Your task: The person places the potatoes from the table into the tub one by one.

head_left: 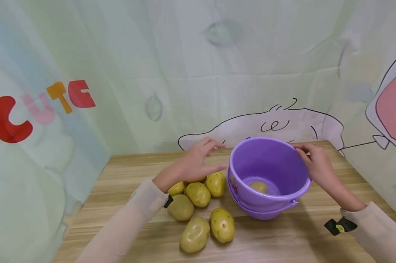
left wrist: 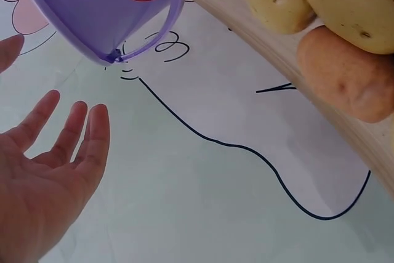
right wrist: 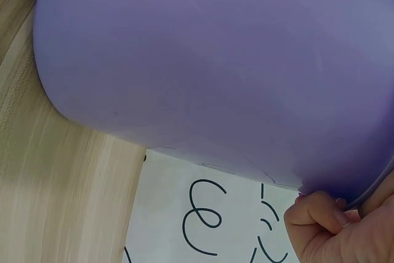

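Note:
A purple bucket (head_left: 261,202) stands on the wooden table with one potato (head_left: 258,187) visible on its inside floor. My right hand (head_left: 319,164) grips the bucket's rim on the right side, its fingers curled at the edge in the right wrist view. Just left of the bucket, my left hand (head_left: 201,157) is held over the potatoes, fingers spread and nothing in it. Beneath and in front of it lie several yellow potatoes (head_left: 198,194), partly covered by the hand and forearm. A browner, orange-tinted potato (left wrist: 348,75) sits among them in the left wrist view.
Two yellow potatoes, a paler one (head_left: 195,234) and a spotted one (head_left: 222,225), lie nearer the front of the table (head_left: 119,182). The bucket's handle (head_left: 238,201) hangs down its near side. A printed cloth (head_left: 184,73) hangs behind the table.

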Available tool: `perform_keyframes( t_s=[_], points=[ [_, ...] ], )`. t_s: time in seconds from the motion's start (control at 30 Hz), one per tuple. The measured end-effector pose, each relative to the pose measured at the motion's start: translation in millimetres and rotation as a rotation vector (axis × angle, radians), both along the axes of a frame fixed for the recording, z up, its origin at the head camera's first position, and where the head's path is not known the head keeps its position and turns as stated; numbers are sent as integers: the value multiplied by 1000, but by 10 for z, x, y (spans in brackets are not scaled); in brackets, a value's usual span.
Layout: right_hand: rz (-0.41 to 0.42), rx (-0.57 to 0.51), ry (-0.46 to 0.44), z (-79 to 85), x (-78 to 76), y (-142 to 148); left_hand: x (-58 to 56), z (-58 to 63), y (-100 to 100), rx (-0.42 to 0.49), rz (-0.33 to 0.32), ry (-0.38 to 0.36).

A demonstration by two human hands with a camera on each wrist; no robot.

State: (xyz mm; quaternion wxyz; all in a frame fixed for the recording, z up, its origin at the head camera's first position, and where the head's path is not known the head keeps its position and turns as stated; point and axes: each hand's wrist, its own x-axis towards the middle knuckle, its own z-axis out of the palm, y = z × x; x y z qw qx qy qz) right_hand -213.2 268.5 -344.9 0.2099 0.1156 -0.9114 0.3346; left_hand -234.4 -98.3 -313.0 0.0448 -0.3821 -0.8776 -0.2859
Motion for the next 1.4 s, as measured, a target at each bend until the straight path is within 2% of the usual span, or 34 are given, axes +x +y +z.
perform_keyframes(
  t_s=[0.4,0.7,1.17,1.4],
  points=[
    [-8,-1,-14,-10,6,5,-20,-137,-247,44,2,-5],
    [-8,-9,-22,-5,20,2,-36,-277,-429,40,49,-41],
    [-12,1,-17,-7,5,2,-74,-507,-706,-51,153,-52],
    [-13,6,-19,-4,11,1,-82,-595,-810,-75,157,-13]
  ],
)
